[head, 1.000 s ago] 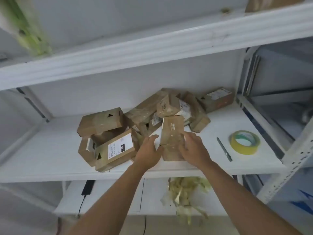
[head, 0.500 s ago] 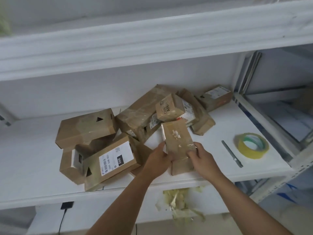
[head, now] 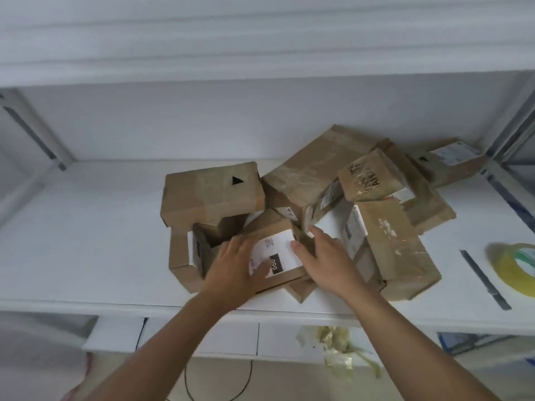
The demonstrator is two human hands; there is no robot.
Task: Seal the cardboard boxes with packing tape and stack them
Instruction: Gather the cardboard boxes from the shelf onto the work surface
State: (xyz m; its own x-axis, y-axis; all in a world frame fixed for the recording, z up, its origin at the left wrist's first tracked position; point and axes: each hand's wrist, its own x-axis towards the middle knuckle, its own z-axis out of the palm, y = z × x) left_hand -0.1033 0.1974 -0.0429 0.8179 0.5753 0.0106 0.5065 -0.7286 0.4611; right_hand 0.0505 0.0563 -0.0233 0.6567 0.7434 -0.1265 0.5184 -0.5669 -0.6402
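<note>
Several brown cardboard boxes lie in a loose heap on the white shelf (head: 86, 241). Both hands are on a box with a white label (head: 279, 246) at the front of the heap. My left hand (head: 234, 267) lies over its left part, fingers spread onto the label. My right hand (head: 327, 261) grips its right edge, thumb on the label. Right of my hands, a long box (head: 396, 250) lies flat on the shelf with nothing touching it. A yellow tape roll (head: 512, 269) lies at the far right, partly cut off by the frame edge.
A dark pen-like tool (head: 483, 280) lies between the long box and the tape. A box with a black triangle (head: 211, 195) tops the left pile. An upper shelf hangs overhead. Crumpled tape scraps (head: 338, 348) hang below the shelf's front edge.
Both hands let go of the long box, which now lies on the shelf, and moved left onto the labelled box. The view has shifted closer and to the left.
</note>
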